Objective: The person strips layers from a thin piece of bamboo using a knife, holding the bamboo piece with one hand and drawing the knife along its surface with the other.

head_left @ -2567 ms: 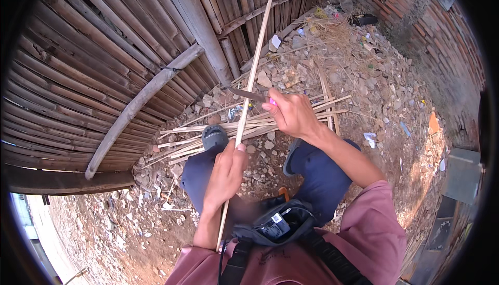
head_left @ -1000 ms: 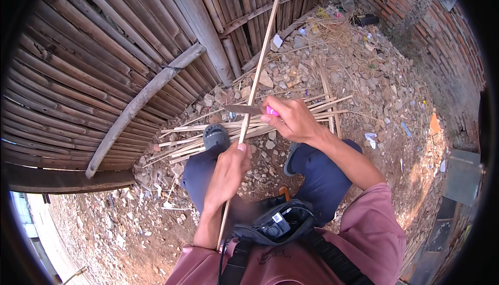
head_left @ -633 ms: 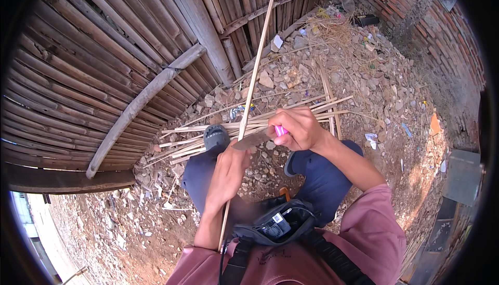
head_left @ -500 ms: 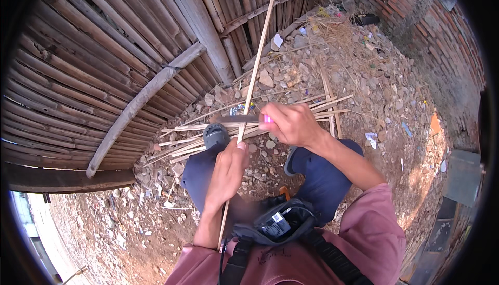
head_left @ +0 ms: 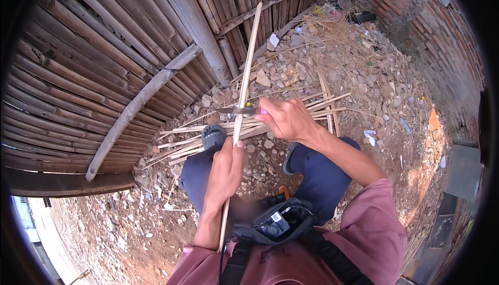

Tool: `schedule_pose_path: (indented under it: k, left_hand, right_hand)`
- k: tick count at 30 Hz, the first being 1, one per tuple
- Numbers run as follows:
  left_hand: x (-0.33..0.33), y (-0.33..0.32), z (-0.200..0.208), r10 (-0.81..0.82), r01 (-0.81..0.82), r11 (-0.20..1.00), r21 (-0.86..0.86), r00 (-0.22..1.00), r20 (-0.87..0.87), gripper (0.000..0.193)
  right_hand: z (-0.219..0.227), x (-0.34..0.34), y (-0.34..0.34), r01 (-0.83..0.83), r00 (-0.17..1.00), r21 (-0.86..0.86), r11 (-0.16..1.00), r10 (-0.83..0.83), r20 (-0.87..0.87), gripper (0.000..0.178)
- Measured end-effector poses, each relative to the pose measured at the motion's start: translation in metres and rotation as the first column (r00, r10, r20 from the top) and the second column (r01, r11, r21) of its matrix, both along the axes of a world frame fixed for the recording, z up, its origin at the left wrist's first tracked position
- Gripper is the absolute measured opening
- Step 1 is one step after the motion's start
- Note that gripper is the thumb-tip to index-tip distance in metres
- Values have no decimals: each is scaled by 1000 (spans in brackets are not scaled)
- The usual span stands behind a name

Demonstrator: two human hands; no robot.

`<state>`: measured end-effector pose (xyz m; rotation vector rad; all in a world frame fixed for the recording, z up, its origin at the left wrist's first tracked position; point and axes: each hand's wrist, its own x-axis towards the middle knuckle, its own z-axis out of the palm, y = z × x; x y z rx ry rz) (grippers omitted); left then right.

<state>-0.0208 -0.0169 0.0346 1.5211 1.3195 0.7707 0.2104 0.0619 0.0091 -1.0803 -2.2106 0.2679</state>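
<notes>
My left hand [head_left: 225, 172] is closed round a long pale bamboo strip [head_left: 246, 81], whose far end slants up toward the slatted wall and whose near end passes under my left forearm. In my right hand [head_left: 289, 119] is a knife by its pink handle [head_left: 263, 111]. Its dark blade [head_left: 228, 110] points left and lies across the strip, a little beyond my left fingers. Several more pale strips [head_left: 195, 142] lie in a loose pile on the ground past my feet.
A bamboo-slat wall [head_left: 104, 67] with a curved pole rises at the left. Stones and litter cover the ground [head_left: 364, 87] up to a brick wall [head_left: 442, 35] at the right. An open black pouch [head_left: 280, 222] sits at my waist, and a grey shoe [head_left: 213, 135] is beside the pile.
The bamboo strip's far end has shifted slightly left and down. My right hand with the knife has moved a little left and nearer, and the blade now shows sharply rather than blurred.
</notes>
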Motion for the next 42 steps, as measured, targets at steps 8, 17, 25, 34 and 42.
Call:
schedule_pose_path:
  k: [8,17,25,34,42]
  left_hand:
    - [-3,0,-8,13,-13,1000,-9,999,30,34]
    - [-4,-1,-4,-28,28,1000,-5,1000,1,38]
    - [-2,1,-4,-34,35,999,-12,999,40,37]
    - [-1,0,0,11,-11,1000,-18,1000,-21,35]
    - [1,1,-2,23,-23,1000,5,999,-28,31]
  right_hand:
    - [15,-13,-14,-203,973,301,932,225,-42,48]
    - [4,8,8,113,993,63,992,-110,-48,38]
    - [3,1,2,-105,994,126,986,109,-26,38]
    - [9,15,5,-14,996,126,992,25,-86,37]
    - [-1,8,9,-1,1000,98,995,1,9,36]
